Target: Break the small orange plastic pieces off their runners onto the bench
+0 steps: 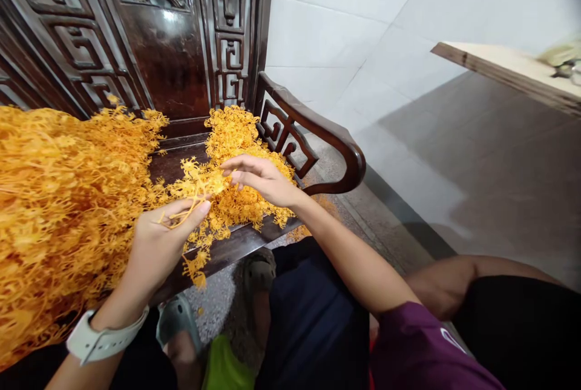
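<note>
Orange sprig between big heap and small heap.

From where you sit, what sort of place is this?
Likely a room in a home used for hand piecework: a carved dark wooden bench, heaps of orange plastic sprigs on its seat, a pale tiled floor. The left hand and right hand hold one sprig.

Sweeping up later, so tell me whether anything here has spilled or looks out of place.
Orange sprigs hang over the front edge of the bench, and a few loose bits lie on the floor beneath.
</note>
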`<state>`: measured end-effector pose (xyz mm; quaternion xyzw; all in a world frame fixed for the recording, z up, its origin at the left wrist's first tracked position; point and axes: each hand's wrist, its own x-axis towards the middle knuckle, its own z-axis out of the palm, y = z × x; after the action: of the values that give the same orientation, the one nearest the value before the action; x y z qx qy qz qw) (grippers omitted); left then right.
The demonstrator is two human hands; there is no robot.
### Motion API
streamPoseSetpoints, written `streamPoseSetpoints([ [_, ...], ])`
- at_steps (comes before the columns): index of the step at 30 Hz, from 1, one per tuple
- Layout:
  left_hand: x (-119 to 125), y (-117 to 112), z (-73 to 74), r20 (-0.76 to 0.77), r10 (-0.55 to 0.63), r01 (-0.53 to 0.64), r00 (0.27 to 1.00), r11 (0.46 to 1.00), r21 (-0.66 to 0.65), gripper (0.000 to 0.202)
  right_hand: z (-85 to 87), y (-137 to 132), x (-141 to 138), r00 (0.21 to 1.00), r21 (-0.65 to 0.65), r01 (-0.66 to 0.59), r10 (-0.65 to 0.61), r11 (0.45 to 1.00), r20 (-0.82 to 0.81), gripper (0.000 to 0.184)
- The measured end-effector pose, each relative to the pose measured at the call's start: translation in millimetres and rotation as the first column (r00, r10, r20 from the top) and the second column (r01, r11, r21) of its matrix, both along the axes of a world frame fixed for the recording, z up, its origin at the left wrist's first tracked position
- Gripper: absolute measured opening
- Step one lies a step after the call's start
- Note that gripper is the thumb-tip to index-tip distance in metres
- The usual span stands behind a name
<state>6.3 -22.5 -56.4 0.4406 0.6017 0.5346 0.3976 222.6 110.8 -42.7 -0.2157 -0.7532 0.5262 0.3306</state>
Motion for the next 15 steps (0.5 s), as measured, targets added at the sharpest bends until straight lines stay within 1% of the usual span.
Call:
streamPoseSetpoints([
  [1,1,0,-0.4,0.020,-0.024,0.024,1.000,1.000,-0.006,0.028,1.9,-6,-5,0.997,-0.097,-0.058,0.053,0.994,-0.055,0.029],
  [2,2,-1,-0.3,0.041,-0.050,0.051,0.998,0.999,-0.010,0.027,3.0,-12,-10,0.993,-0.154,-0.095,0.082,0.983,-0.089,0.030],
  [3,3,-1,0.3,0.061,-0.078,0.079,0.995,0.997,-0.010,0.028,3.3,-17,-15,0.990,-0.179,-0.110,0.093,0.978,-0.102,0.029],
  [5,5,-1,3.4,0.114,-0.125,0.126,0.986,0.992,-0.002,0.039,2.5,-24,-21,0.992,-0.185,-0.095,0.077,0.978,-0.101,0.028],
  [6,6,-1,6.1,0.173,-0.137,0.140,0.975,0.990,-0.002,0.044,1.8,-25,-22,0.992,-0.191,-0.092,0.074,0.977,-0.103,0.027],
  [7,6,-2,9.4,0.267,-0.144,0.152,0.953,0.988,-0.008,0.045,1.3,-26,-23,0.991,-0.204,-0.095,0.073,0.974,-0.113,0.027],
  [8,6,-2,13.2,0.393,-0.146,0.166,0.908,0.986,-0.019,0.043,1.0,-26,-22,0.989,-0.215,-0.103,0.077,0.971,-0.126,0.026],
  [9,6,-3,17.3,0.530,-0.141,0.182,0.837,0.983,-0.026,0.040,1.0,-26,-22,0.987,-0.221,-0.112,0.083,0.969,-0.140,0.026],
  [10,6,-3,21.2,0.651,-0.132,0.198,0.747,0.980,-0.029,0.039,1.3,-26,-21,0.985,-0.221,-0.121,0.090,0.968,-0.144,0.027],
  [11,6,-3,24.7,0.739,-0.125,0.211,0.662,0.977,-0.024,0.039,1.9,-26,-20,0.985,-0.216,-0.127,0.098,0.968,-0.140,0.027],
  [12,6,-4,27.4,0.788,-0.122,0.217,0.604,0.976,-0.014,0.042,2.5,-26,-20,0.986,-0.206,-0.129,0.103,0.970,-0.129,0.027],
  [13,7,-4,29.1,0.804,-0.124,0.216,0.582,0.976,-0.006,0.044,3.2,-27,-19,0.987,-0.193,-0.132,0.110,0.972,-0.117,0.028],
  [14,8,-4,29.7,0.797,-0.122,0.209,0.591,0.978,-0.005,0.045,3.8,-29,-20,0.987,-0.179,-0.136,0.118,0.975,-0.108,0.028],
  [15,10,-4,29.2,0.776,-0.115,0.193,0.621,0.981,-0.010,0.045,4.5,-31,-20,0.987,-0.167,-0.140,0.124,0.976,-0.106,0.028],
])
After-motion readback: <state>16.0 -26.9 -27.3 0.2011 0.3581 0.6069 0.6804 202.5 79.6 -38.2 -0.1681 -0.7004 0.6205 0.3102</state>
